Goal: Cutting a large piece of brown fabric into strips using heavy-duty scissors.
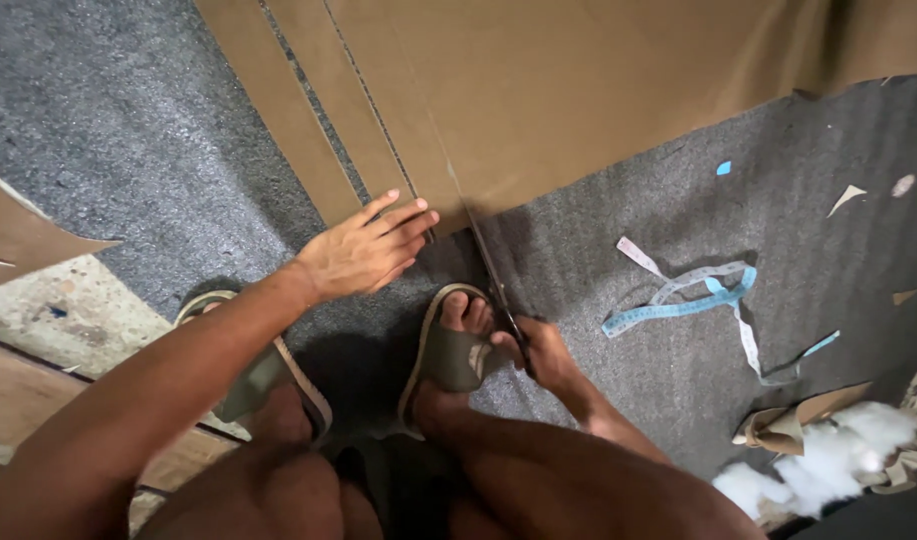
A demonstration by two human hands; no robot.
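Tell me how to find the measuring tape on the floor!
Start at the big brown sheet spread over the grey carpet, then look below its cut edge, to the side of the right hand with the scissors. The measuring tape lies there in loose loops. It is the only long, thin ribbon, pale blue and white, unlike the tiny scraps nearby.

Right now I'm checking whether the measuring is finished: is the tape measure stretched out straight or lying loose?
Lying loose: the tape measure curls and crosses itself on the grey mat, untouched by either hand.
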